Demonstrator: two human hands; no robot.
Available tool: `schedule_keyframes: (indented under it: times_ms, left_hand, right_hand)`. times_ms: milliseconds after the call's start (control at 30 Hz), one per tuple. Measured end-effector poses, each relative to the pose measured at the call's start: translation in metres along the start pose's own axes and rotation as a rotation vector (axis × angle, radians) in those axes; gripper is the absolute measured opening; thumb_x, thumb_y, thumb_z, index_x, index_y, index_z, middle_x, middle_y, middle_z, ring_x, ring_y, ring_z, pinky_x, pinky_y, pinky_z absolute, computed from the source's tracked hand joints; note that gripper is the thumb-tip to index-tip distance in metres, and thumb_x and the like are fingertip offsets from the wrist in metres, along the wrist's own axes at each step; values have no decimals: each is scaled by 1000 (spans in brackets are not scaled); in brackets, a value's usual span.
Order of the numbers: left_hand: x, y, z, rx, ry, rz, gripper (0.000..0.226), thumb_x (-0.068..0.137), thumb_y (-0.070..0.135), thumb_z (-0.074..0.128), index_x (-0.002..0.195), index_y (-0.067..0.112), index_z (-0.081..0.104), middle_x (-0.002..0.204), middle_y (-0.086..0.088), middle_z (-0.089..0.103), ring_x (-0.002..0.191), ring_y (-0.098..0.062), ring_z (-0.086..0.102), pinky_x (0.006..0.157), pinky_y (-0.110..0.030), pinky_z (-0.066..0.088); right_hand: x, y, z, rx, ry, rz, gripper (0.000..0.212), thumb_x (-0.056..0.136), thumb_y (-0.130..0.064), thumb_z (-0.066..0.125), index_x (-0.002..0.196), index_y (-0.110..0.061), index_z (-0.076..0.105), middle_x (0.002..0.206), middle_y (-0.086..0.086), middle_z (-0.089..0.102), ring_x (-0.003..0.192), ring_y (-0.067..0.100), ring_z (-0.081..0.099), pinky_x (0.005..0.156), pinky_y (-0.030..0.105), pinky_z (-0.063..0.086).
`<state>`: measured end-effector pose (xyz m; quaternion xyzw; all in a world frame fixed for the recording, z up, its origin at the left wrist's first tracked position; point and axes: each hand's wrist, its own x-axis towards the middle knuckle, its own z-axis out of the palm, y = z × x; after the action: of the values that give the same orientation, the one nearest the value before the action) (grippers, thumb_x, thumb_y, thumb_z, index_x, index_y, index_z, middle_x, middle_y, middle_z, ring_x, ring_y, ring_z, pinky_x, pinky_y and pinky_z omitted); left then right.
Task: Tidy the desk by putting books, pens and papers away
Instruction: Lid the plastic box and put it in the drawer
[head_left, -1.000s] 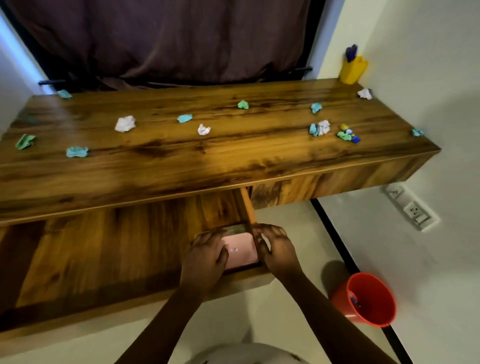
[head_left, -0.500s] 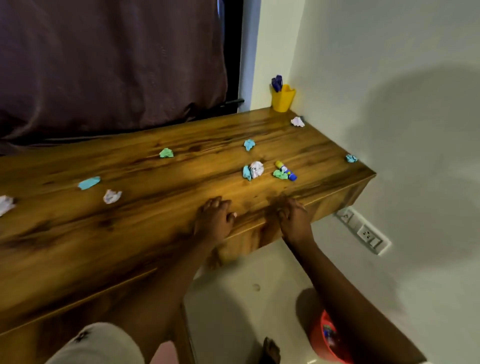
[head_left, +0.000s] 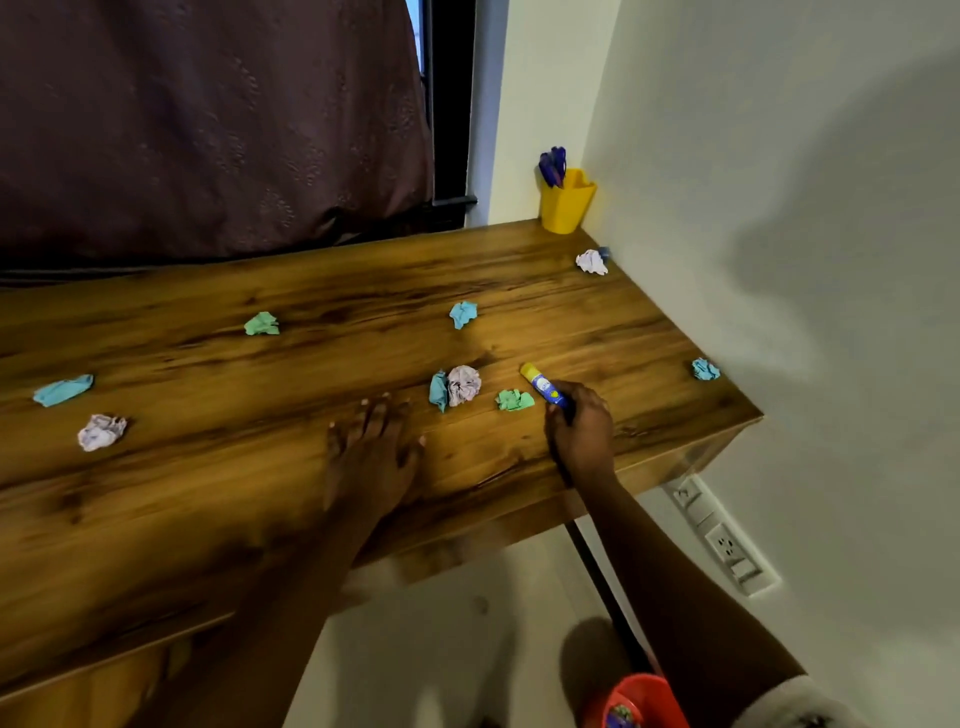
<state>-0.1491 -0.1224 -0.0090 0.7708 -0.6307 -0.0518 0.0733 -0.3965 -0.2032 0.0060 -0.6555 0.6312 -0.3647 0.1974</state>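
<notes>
Wood-grain tabletop fills the view, with crumpled paper balls scattered across it. Near its front edge the left hand lies flat, fingers straight, holding nothing. Just right of it, the right hand curls its fingers round the near end of a blue-and-yellow stick, whose other end points toward the back edge. Gripped so close to one end, the stick could, I judge, pivot and slip out, or knock the green paper ball just beside it. Below the front right corner, a red bucket on the floor holds small coloured scraps, too cut off to identify. At the far right corner a yellow cup holds purple-handled items, pens or scissors.
</notes>
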Motion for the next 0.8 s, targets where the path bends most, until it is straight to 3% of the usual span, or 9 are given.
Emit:
schedule_keyframes:
  times_ms: [133, 233, 300, 367, 467, 567, 667, 733, 800]
  left_hand:
    - [1, 0, 0, -34, 19, 2, 63, 94, 59, 26, 150, 33, 13, 160, 4, 10, 147, -21, 4, 115, -51, 0]
    - [0, -3, -2, -154, 39, -10, 57, 94, 53, 38, 146, 31, 30, 157, 3, 22, 146, -19, 14, 116, -46, 3]
    - [-10, -6, -6, -435, 101, -69, 49, 92, 43, 51, 137, 26, 46, 147, -1, 41, 138, -22, 32, 115, -40, 19]
    - [-31, -6, -23, -855, 118, -170, 37, 92, 28, 59, 128, 22, 55, 131, -2, 56, 124, -22, 49, 101, -31, 39]
    - [-80, -5, -50, -1255, 146, -193, 29, 94, 12, 54, 121, 21, 56, 104, 5, 66, 98, -4, 62, 81, -13, 44]
    - [-139, -27, -58, -1455, 171, -203, 31, 92, 20, 55, 123, 16, 57, 103, 9, 70, 93, 0, 64, 76, -15, 51]
    - [-203, -69, -68, -1496, 264, -278, 52, 79, 45, 69, 118, 11, 62, 93, 2, 73, 85, -7, 67, 70, -18, 52]
    - [-242, -100, -78, -1429, 334, -327, 45, 78, 40, 71, 113, 12, 64, 73, 7, 71, 67, -1, 63, 61, -14, 49]
    - [-285, -132, -86, -1342, 371, -348, 28, 83, 27, 64, 109, 16, 66, 82, 4, 74, 77, -7, 68, 68, -21, 54]
  right_hand:
    - [-1, 2, -3, 157, 48, 106, 29, 91, -17, 55, 119, -13, 58, 115, 8, 61, 106, 23, 55, 94, 42, 47]
    - [-9, -4, -12, 342, 52, 167, 26, 90, -16, 58, 116, -16, 59, 111, 0, 62, 104, 18, 57, 94, 41, 49]
    - [-27, -14, -20, 470, 32, 205, 26, 89, -13, 61, 115, -16, 59, 109, -3, 62, 101, 15, 59, 91, 36, 51]
    - [-61, -32, -21, 555, -51, 205, 28, 87, -11, 64, 114, -18, 60, 108, -4, 64, 98, 12, 61, 84, 29, 52]
    - [-124, -67, -10, 657, -247, 142, 30, 82, -3, 67, 104, -22, 62, 105, -5, 67, 96, 4, 63, 84, 20, 50]
    - [-184, -109, 7, 704, -441, 72, 34, 79, 3, 69, 98, -24, 63, 99, -8, 67, 86, -4, 63, 75, 12, 48]
    - [-239, -149, 26, 555, -609, -60, 34, 79, -10, 73, 96, -36, 61, 99, -15, 68, 86, 3, 62, 71, 15, 48]
    - [-270, -171, 38, 472, -703, -155, 34, 79, -14, 73, 94, -40, 58, 96, -22, 65, 88, 0, 61, 72, 13, 47]
    - [-305, -200, 49, 395, -815, -236, 28, 79, -21, 73, 98, -37, 59, 92, -26, 62, 89, -8, 58, 72, 9, 45]
